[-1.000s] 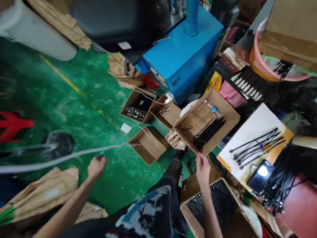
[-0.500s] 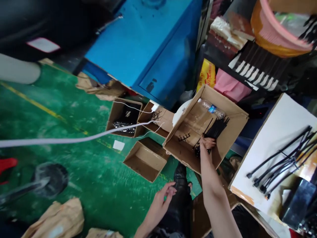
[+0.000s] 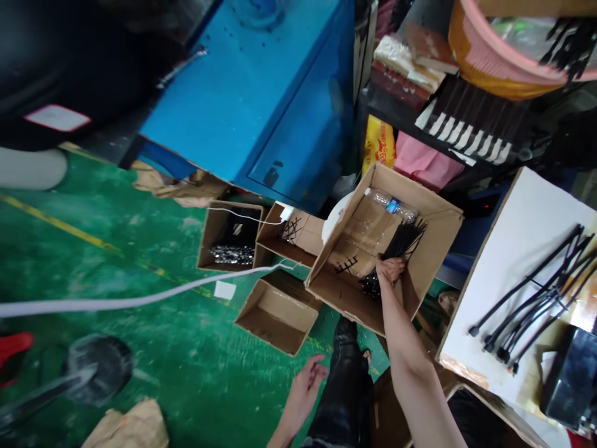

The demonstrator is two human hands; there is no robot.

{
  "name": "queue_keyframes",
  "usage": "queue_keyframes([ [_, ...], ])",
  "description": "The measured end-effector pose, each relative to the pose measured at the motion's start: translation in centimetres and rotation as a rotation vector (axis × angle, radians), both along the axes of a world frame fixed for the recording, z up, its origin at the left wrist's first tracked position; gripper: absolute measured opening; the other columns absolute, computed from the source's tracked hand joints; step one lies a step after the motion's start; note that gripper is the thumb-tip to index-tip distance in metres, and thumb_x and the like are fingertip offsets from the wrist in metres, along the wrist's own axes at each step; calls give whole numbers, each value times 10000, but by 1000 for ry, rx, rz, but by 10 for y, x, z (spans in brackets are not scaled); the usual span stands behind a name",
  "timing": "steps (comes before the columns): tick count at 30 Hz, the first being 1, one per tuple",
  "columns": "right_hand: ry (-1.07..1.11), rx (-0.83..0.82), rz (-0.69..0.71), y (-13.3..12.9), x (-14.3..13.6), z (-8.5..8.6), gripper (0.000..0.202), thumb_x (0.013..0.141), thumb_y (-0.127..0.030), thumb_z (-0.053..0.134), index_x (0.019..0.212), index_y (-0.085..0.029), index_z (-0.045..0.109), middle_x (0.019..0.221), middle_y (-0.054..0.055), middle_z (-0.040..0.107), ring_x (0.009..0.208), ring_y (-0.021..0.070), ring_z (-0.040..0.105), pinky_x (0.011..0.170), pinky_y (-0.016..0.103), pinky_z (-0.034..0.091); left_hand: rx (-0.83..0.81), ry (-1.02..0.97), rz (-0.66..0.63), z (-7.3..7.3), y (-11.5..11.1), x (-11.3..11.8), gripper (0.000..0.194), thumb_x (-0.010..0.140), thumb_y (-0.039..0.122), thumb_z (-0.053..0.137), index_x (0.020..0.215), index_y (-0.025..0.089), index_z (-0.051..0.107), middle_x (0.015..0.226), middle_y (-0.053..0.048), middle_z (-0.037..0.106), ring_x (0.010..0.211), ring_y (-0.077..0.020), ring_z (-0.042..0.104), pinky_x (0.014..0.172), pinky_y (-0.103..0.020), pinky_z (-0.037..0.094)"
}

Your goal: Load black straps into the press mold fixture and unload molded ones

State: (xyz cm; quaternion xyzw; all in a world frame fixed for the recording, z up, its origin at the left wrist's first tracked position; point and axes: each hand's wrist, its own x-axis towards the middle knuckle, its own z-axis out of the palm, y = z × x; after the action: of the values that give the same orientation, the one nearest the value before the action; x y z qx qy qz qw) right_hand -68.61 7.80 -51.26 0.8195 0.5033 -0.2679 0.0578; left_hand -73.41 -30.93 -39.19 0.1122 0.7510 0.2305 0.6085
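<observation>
My right hand (image 3: 390, 269) reaches into a large open cardboard box (image 3: 431, 267). Its fingers are closed around a bundle of thin black strips (image 3: 405, 238), which lies slantwise on the bottom; the exact kind of strip is too small to tell. In the same box are a clear plastic bottle with a blue label (image 3: 392, 205) and a small black comb-like piece (image 3: 346, 265). Lower down, my left hand (image 3: 305, 387) hangs in the air over the green floor, beside my leg. Its fingers are loosely bent and apart, with nothing seen in them.
Smaller cardboard boxes stand on the floor to the left: an open one (image 3: 280, 314) and one with shiny black pieces (image 3: 232, 254). A blue cabinet (image 3: 261, 93) rises behind them. At right, bundled black cable-like pieces (image 3: 527, 298) lie on a white board (image 3: 494, 261). A white cord (image 3: 140, 303) crosses at left.
The loose strips beside the bundle now lie closer together under my right hand. My left hand has dropped slightly and its fingers have loosened. The whole view has shifted a little.
</observation>
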Motion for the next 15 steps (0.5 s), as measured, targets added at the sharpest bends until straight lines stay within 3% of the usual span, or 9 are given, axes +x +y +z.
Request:
queue_keyframes([
  [5, -20, 63, -26, 0, 4, -12, 467, 1021, -398, 669, 1410, -149, 598, 1470, 147, 578, 1285, 290, 612, 1075, 525, 534, -16, -14, -12, -2, 1, 1, 634, 761, 903, 392, 1142, 466, 649, 996, -55, 790, 1032, -332, 781, 987, -395, 635],
  [11, 52, 100, 13, -11, 30, -17, 419, 1002, -386, 701, 1349, -163, 629, 1321, 114, 674, 1125, 246, 695, 971, 469, 602, 9, -3, 55, -3, 10, -4, 616, 831, 811, 426, 1148, 331, 648, 1001, -83, 791, 1013, -354, 783, 988, -455, 644],
  [15, 81, 153, 13, -23, 30, -23, 412, 1002, -396, 699, 1337, -165, 632, 1309, 109, 675, 1109, 240, 694, 955, 460, 606, 54, -6, 99, -5, 22, -6, 538, 841, 735, 504, 1131, 311, 662, 982, -79, 801, 966, -346, 788, 973, -473, 645],
])
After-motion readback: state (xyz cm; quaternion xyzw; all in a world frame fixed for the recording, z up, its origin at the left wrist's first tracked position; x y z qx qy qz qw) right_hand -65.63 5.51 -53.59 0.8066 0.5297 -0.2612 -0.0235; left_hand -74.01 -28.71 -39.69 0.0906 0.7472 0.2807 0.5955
